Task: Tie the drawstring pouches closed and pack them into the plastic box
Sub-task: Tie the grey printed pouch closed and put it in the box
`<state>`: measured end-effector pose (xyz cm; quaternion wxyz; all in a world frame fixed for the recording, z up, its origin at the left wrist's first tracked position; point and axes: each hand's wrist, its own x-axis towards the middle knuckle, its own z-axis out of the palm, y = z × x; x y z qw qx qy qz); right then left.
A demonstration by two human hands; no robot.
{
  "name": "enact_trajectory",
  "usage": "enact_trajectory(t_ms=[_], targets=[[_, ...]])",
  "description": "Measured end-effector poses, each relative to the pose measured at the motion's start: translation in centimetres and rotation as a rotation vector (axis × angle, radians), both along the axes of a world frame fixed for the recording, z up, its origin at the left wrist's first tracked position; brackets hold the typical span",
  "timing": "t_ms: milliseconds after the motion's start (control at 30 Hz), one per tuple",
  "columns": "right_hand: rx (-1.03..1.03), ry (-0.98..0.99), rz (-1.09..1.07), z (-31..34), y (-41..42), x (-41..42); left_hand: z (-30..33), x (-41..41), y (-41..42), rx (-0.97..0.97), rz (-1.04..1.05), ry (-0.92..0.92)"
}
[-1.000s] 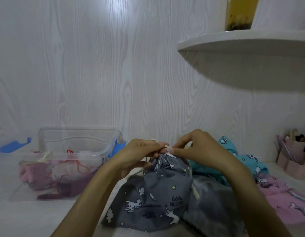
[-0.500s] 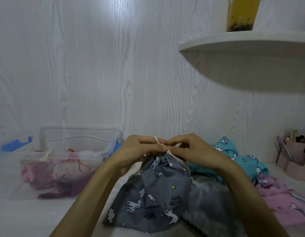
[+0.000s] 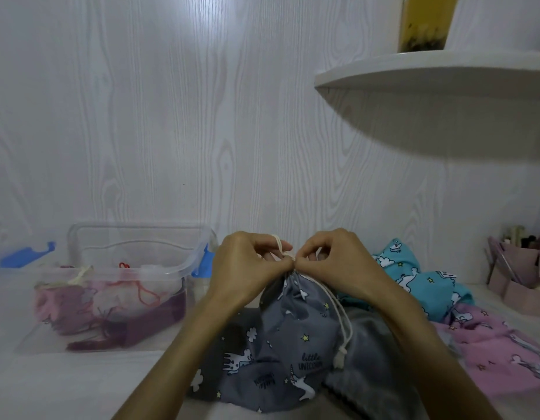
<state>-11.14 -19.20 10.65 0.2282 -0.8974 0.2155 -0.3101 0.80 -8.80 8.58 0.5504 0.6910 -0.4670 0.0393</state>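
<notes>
Head view: I observe my left hand and right hand meeting fingertip to fingertip above the gathered neck of the grey pouch. Both hands are curled tight, each pinching the cream drawstring; a loop of it runs over my left forefinger, and a knotted tail hangs down the right side of the pouch. The grey pouch, printed with unicorns and stars, stands bunched on the bench directly in front of me, its lower part spread flat.

The clear plastic box sits to the left, near the wall and apart from the pouch, with pink and purple pouches inside. To the right lie a teal pouch and a pink pouch, touching each other. A white shelf projects from the wall above.
</notes>
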Motion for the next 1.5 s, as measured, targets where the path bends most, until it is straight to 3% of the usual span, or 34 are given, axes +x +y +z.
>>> enact_trajectory(t_ms=[100,200,367,500,600,767,833,933,1000,1067,1133,1200,1233,1267,1300,1400,1433,1500], targets=[[-0.103,0.014,-0.024,-0.2,-0.1,0.2,-0.6,0.2,-0.1,-0.042,0.037,-0.107],[-0.052,-0.018,0.016,-0.4,-0.3,0.1,-1.3,0.7,-0.4,-0.104,0.037,-0.154],[0.332,-0.033,0.19,0.5,-0.7,-0.7,-1.7,0.6,-0.5,-0.363,0.039,-0.262],[0.55,0.014,0.259,0.5,-1.3,-1.2,-1.4,0.5,-0.5,-0.449,0.013,-0.325],[0.576,-0.027,0.239,0.2,-1.3,-1.1,-1.3,0.5,-0.5,-0.415,-0.026,-0.28],[0.506,-0.17,0.126,0.5,-1.4,-1.2,-1.0,0.7,-0.6,-0.272,-0.133,-0.036],[0.356,-0.17,0.065,0.7,-1.4,-1.2,-0.9,0.6,-0.8,-0.252,-0.148,0.054],[-0.276,-0.058,-0.117,0.2,-1.5,-0.9,-0.4,0.7,-1.1,-0.248,-0.143,0.189],[-0.523,-0.067,-0.199,0.0,-1.5,-0.5,0.2,1.0,-1.0,-0.251,-0.157,0.299],[-0.355,-0.14,-0.166,0.0,-1.6,-0.3,0.6,1.2,-0.6,-0.215,-0.181,0.331],[0.241,-0.276,0.008,0.5,-1.0,-0.4,0.8,1.0,-0.3,-0.149,-0.238,0.326],[0.903,-0.416,0.333,1.0,-0.1,-0.3,0.8,0.5,-0.2,-0.111,-0.284,0.331],[1.093,-0.476,0.413,1.1,-0.1,-0.2,0.9,0.4,-0.2,-0.099,-0.287,0.324],[1.148,-0.489,0.39,0.9,-0.2,0.0,0.8,0.4,-0.2,-0.085,-0.279,0.308],[1.048,-0.435,0.265,0.7,-0.8,0.3,0.7,0.6,-0.3,-0.067,-0.258,0.287],[0.334,-0.089,-0.236,-0.4,-1.6,0.5,0.0,1.3,-0.5,0.017,-0.16,0.236],[0.224,-0.055,-0.329,-0.5,-2.0,0.4,-0.2,1.2,-0.6,0.048,-0.14,0.218],[0.233,-0.047,-0.319,-0.5,-2.9,0.1,-0.3,0.9,-0.8,0.088,-0.115,0.197]])
